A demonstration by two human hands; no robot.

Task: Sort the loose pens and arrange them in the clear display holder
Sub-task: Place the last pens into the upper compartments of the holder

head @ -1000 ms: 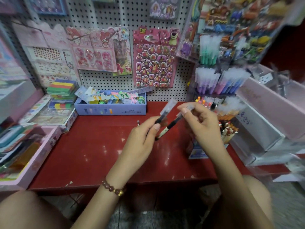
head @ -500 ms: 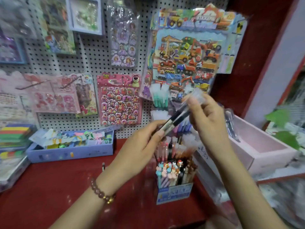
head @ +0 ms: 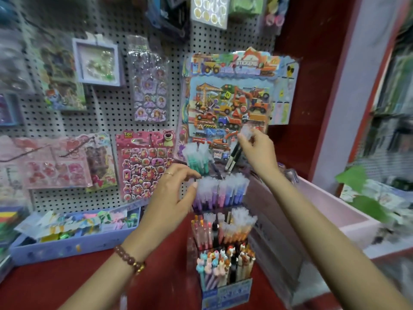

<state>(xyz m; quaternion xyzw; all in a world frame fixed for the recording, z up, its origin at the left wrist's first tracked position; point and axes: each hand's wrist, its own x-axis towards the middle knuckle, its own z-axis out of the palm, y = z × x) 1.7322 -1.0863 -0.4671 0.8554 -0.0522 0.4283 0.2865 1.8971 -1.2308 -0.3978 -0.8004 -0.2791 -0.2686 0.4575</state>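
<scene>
Right hand pinches two black pens, hanging below its grip.

Upper left: matt white perforated metal pegboard. Centre: glossy black plastic pens; frosted-capped purple and blue plastic pens; clear plastic display holder. Bottom: smooth red surface.

Soft, even indoor light fills the scene, fairly bright, with no hard shadows anywhere. Motion blur smears the whole view. Left of the tall clear plastic display holder, the white perforated pegboard streaks, and pale glare sits on its glossy plastic sticker packets. Right of the holder, the green leaves dissolve into soft shapes. Above it, the black frosted-capped pens pinched in the right hand look hazy. Straight lines bow outward farther from the holder.
</scene>
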